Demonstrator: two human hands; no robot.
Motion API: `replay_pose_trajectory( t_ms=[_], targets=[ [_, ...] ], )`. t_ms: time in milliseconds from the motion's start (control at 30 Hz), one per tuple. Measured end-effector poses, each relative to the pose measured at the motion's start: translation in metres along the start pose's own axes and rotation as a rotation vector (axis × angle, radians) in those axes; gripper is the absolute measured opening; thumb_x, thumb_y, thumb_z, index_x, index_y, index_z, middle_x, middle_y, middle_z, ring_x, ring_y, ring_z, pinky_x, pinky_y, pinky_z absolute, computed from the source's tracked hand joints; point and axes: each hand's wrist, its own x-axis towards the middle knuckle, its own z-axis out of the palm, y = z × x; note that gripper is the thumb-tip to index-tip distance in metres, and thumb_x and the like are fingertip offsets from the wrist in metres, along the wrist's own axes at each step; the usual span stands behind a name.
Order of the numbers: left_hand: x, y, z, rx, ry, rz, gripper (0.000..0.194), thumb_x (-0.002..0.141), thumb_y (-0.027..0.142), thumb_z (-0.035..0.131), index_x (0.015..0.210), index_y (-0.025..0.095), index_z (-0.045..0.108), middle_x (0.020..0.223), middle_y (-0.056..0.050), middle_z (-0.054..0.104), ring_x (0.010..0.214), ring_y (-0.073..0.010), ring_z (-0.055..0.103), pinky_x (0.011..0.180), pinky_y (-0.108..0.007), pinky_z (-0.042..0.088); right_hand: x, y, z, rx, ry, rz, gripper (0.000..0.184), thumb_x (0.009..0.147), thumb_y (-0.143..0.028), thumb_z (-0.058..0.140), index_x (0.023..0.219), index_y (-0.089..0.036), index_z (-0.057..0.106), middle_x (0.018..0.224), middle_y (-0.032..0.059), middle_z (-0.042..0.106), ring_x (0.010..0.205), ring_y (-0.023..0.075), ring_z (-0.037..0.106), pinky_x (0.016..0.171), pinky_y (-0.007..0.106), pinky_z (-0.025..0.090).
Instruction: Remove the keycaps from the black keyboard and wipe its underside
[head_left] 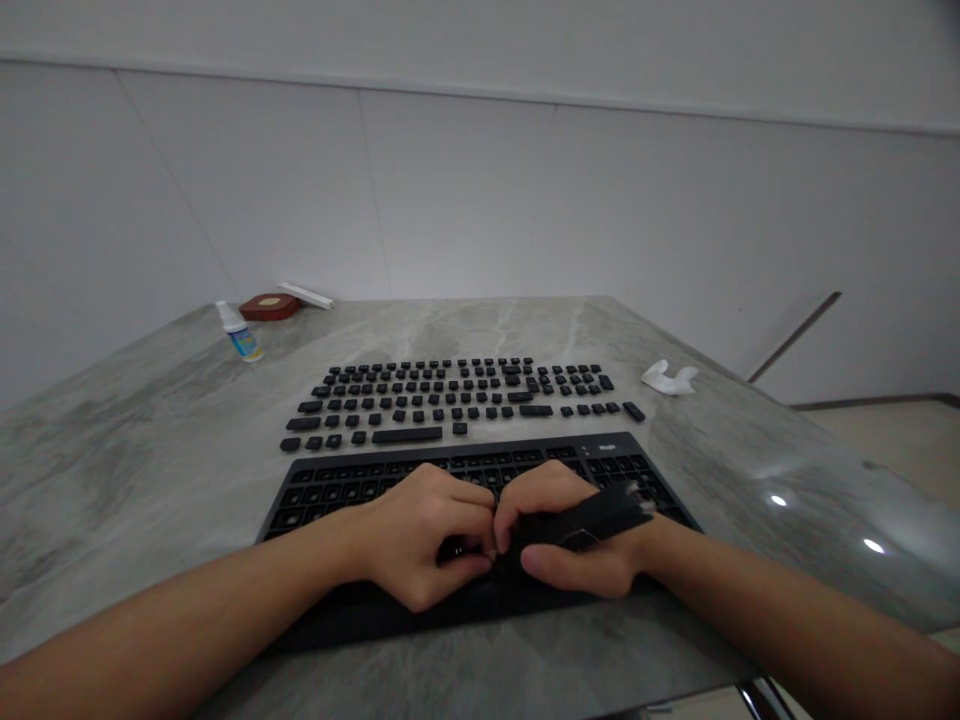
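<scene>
Keyboard base [337,490], its sockets bare of caps, lies directly under both hands, long axis running left to right. Over its middle, the left hand [420,530] bends with fingers curled and thumb drawn in; whether it grips anything I cannot tell. The right hand [547,490] is wrapped around a black brush-like tool [592,518], which slants from between the hands toward the right wrist, frayed end outermost. The fingertips nearly meet, so neither hand is clearly nearer the base. Just beyond its far edge, loose keycaps [520,397] lie in rows roughly parallel to it, the spacebar keycap [407,435] nearest. Farther out on the marble-patterned table [555,660], a crumpled white tissue [667,378] sits right, a spray bottle [244,338] left.
</scene>
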Motion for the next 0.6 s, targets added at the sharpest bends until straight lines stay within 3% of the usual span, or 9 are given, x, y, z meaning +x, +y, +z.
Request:
replay_pose_trajectory(
  t_ms=[100, 233, 433, 600],
  targets=[
    [0.000, 0.000, -0.001, -0.006, -0.014, 0.027, 0.009, 0.080, 0.014, 0.056, 0.085, 0.018, 0.062, 0.077, -0.003, 0.062, 0.067, -0.0167, 0.060, 0.057, -0.028, 0.041, -0.001, 0.003, 0.003, -0.006, -0.037, -0.108, 0.018, 0.084, -0.030, 0.052, 0.088, -0.016, 0.064, 0.078, 0.0067, 0.068, 0.070, 0.0163, 0.064, 0.068, 0.028, 0.052],
    [-0.001, -0.001, -0.001, -0.040, -0.036, 0.056, 0.012, 0.079, 0.013, 0.056, 0.086, 0.019, 0.064, 0.079, -0.003, 0.064, 0.068, -0.0170, 0.061, 0.058, -0.028, 0.043, 0.001, 0.003, 0.004, -0.004, -0.102, -0.201, 0.018, 0.079, -0.026, 0.050, 0.085, -0.016, 0.063, 0.072, 0.0059, 0.064, 0.064, 0.0160, 0.059, 0.062, 0.026, 0.050],
    [0.000, -0.002, 0.002, -0.038, 0.004, 0.082, 0.007, 0.079, 0.014, 0.057, 0.077, 0.019, 0.060, 0.070, -0.001, 0.062, 0.059, -0.0147, 0.057, 0.051, -0.028, 0.039, 0.000, 0.000, -0.001, -0.105, -0.314, -0.179, 0.015, 0.083, -0.022, 0.048, 0.081, -0.016, 0.063, 0.070, 0.0020, 0.056, 0.060, 0.0133, 0.051, 0.055, 0.024, 0.041],
    [0.000, -0.001, 0.004, -0.010, 0.025, 0.104, 0.007, 0.078, 0.013, 0.057, 0.077, 0.019, 0.060, 0.069, 0.000, 0.059, 0.057, -0.0135, 0.053, 0.048, -0.029, 0.035, -0.010, 0.002, 0.003, -0.362, -0.353, -0.177, 0.009, 0.084, -0.021, 0.054, 0.077, -0.019, 0.058, 0.068, -0.0021, 0.054, 0.058, 0.0125, 0.046, 0.052, 0.029, 0.029]
  ],
)
